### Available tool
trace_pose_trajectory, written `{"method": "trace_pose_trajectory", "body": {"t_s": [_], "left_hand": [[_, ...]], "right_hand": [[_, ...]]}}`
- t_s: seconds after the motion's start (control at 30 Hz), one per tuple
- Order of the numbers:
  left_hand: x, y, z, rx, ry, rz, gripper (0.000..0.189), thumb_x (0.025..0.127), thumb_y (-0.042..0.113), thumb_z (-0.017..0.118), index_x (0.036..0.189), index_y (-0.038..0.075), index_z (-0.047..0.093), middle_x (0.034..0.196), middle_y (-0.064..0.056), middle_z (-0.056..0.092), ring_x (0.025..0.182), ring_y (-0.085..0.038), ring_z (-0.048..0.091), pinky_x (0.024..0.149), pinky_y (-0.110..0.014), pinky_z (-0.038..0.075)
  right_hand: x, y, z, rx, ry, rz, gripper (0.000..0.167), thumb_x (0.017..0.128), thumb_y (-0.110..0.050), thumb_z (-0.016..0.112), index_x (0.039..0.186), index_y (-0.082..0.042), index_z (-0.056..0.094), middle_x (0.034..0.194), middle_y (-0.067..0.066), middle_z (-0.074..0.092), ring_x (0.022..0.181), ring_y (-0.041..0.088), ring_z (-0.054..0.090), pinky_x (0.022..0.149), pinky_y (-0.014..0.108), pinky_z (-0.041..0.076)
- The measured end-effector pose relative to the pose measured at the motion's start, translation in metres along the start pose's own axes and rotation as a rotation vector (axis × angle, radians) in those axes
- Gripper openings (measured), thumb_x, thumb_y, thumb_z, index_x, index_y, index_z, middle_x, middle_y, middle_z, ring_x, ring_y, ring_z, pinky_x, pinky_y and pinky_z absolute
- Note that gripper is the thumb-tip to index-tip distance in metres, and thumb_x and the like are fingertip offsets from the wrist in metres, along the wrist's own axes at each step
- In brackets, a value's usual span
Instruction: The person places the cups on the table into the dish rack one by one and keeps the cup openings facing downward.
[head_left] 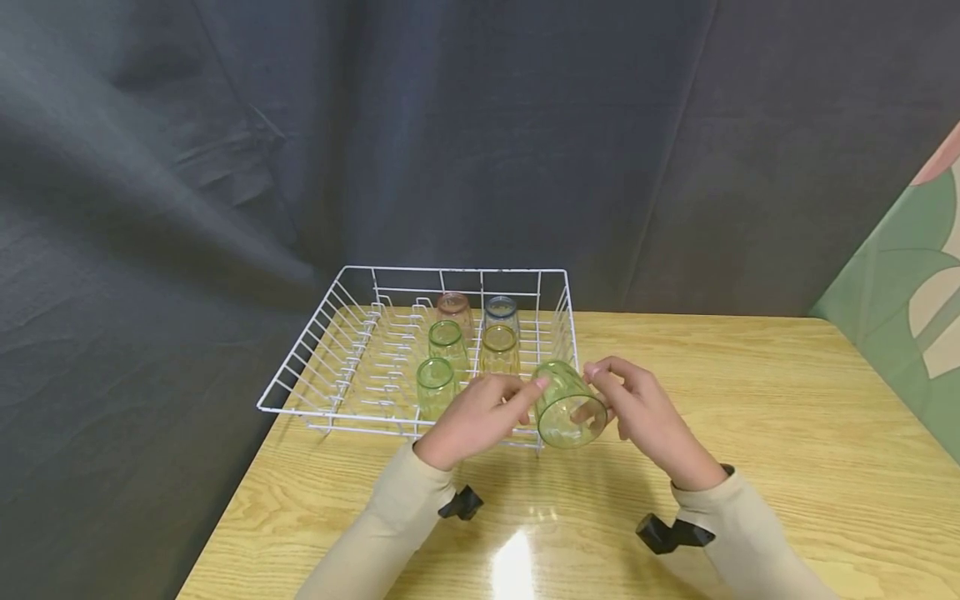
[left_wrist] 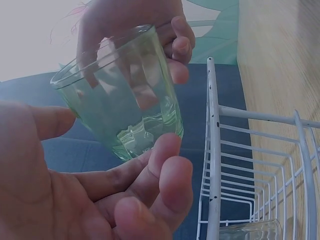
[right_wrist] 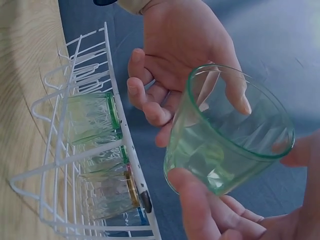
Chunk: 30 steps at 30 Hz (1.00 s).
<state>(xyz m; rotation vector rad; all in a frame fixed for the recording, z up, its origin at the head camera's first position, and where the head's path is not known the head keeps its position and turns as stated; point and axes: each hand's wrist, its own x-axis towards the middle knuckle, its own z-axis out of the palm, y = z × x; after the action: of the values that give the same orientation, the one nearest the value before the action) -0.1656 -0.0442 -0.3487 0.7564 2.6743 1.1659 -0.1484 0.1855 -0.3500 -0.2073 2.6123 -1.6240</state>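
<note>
A green-tinted drinking glass is held tilted between both hands over the rack's front right corner, its mouth facing the wearer. My left hand holds its left side; in the left wrist view the thumb lies along the wall below the rim and the fingertips are at the base. On the other side, my right hand grips the glass, with fingertips by its base and the thumb near the rim in the right wrist view. Part of the right hand shows through the clear wall.
A white wire dish rack stands on the wooden table. In its right part are a reddish glass, a blue glass, a yellow glass and two green glasses. A dark curtain hangs behind.
</note>
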Motion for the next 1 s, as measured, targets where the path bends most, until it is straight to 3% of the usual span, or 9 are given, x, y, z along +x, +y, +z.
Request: {"method": "trace_pose_trajectory", "body": {"t_s": [0.13, 0.37, 0.57, 0.67, 1.0], "left_hand": [[0.0, 0.0001, 0.0005, 0.018, -0.004, -0.007, 0.059, 0.103, 0.06, 0.035, 0.097, 0.017, 0.075, 0.08, 0.006, 0.069, 0.072, -0.007, 0.062, 0.066, -0.029, 0.05], [0.0004, -0.0006, 0.0, 0.014, 0.0, 0.008, 0.055, 0.102, 0.058, 0.042, 0.092, 0.015, 0.074, 0.081, 0.006, 0.069, 0.072, -0.006, 0.062, 0.067, -0.027, 0.051], [0.0009, -0.0016, 0.0002, 0.018, 0.01, 0.027, 0.053, 0.101, 0.058, 0.045, 0.098, 0.013, 0.074, 0.086, 0.008, 0.07, 0.077, -0.006, 0.063, 0.07, -0.026, 0.051], [0.0015, -0.0013, 0.0005, 0.008, 0.007, 0.015, 0.055, 0.1, 0.059, 0.046, 0.104, 0.012, 0.074, 0.09, 0.007, 0.07, 0.08, -0.007, 0.064, 0.071, -0.027, 0.051], [-0.0001, 0.0005, -0.0022, -0.044, 0.002, -0.004, 0.052, 0.101, 0.056, 0.049, 0.115, 0.012, 0.072, 0.098, 0.005, 0.071, 0.08, -0.007, 0.064, 0.073, -0.029, 0.052]], "right_hand": [[0.0013, 0.0006, 0.0002, 0.024, -0.047, 0.037, 0.048, 0.103, -0.047, 0.05, 0.114, -0.001, 0.058, 0.078, 0.01, 0.075, 0.06, 0.023, 0.067, 0.045, 0.028, 0.038], [0.0028, 0.0042, -0.0013, 0.073, -0.105, 0.055, 0.042, 0.102, -0.037, 0.053, 0.121, 0.001, 0.055, 0.084, 0.011, 0.076, 0.064, 0.021, 0.066, 0.047, 0.03, 0.041], [0.0042, 0.0052, -0.0007, 0.09, -0.148, 0.081, 0.049, 0.101, -0.037, 0.056, 0.13, 0.002, 0.052, 0.073, 0.006, 0.064, 0.067, 0.017, 0.06, 0.048, 0.028, 0.043], [0.0048, 0.005, 0.0002, 0.114, -0.175, 0.082, 0.052, 0.101, -0.035, 0.056, 0.134, 0.004, 0.048, 0.069, 0.007, 0.066, 0.065, 0.017, 0.062, 0.047, 0.027, 0.042], [0.0016, 0.007, 0.0022, 0.114, -0.137, 0.032, 0.056, 0.1, -0.034, 0.059, 0.142, 0.0, 0.043, 0.081, 0.007, 0.063, 0.061, 0.018, 0.053, 0.048, 0.031, 0.046]]}}
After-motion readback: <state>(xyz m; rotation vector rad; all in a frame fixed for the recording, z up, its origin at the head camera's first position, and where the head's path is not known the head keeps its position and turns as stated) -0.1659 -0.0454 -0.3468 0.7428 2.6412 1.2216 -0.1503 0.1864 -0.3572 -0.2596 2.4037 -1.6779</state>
